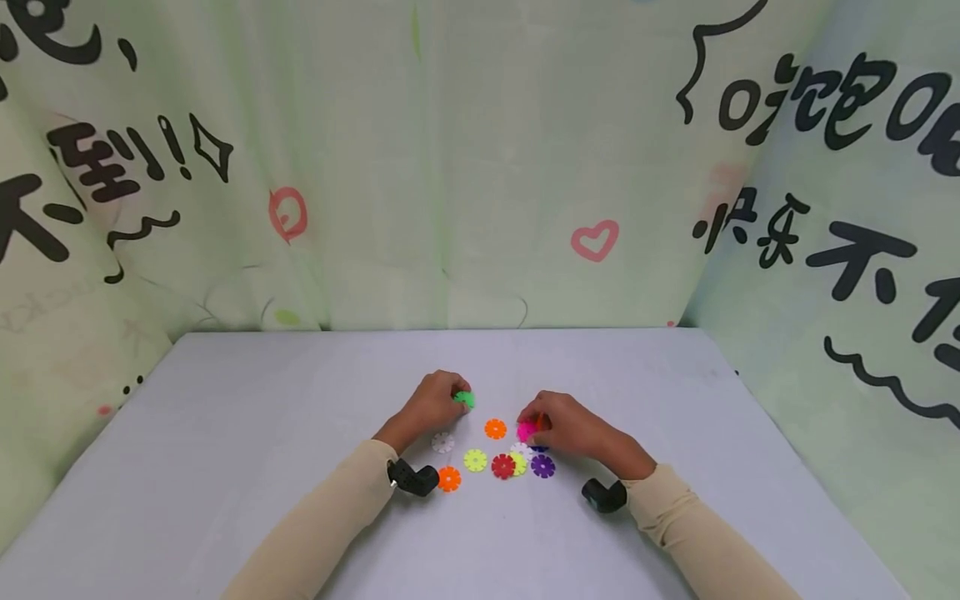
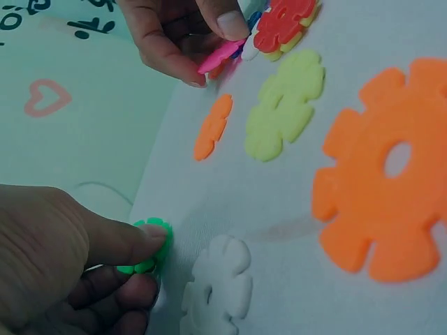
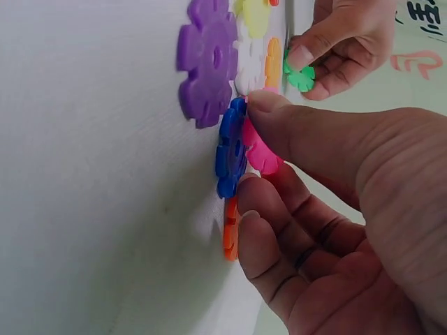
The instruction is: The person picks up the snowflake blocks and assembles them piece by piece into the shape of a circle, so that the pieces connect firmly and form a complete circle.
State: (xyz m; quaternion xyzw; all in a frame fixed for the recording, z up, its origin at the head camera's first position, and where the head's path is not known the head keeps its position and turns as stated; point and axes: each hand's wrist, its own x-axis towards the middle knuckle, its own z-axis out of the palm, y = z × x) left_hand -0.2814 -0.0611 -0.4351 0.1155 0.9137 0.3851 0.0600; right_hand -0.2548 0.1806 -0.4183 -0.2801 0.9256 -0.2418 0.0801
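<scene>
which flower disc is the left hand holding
The bright green disc, pinched by the left hand; none lying on the table is that colour.

Table [image 1: 300, 400]: pale top. Lying on it, notched plastic discs: white disc [image 1: 443, 435]; orange disc [image 1: 442, 481], near side; yellow disc [image 1: 468, 459]; second orange disc [image 1: 489, 429], farther back; red disc [image 1: 498, 467], overlapping second yellow disc [image 1: 520, 466]; second white disc [image 1: 521, 450], beside these; purple disc [image 1: 536, 467]; blue disc [image 3: 228, 167], near purple; third orange disc [image 3: 230, 237], partly hidden, just beside blue.
</scene>
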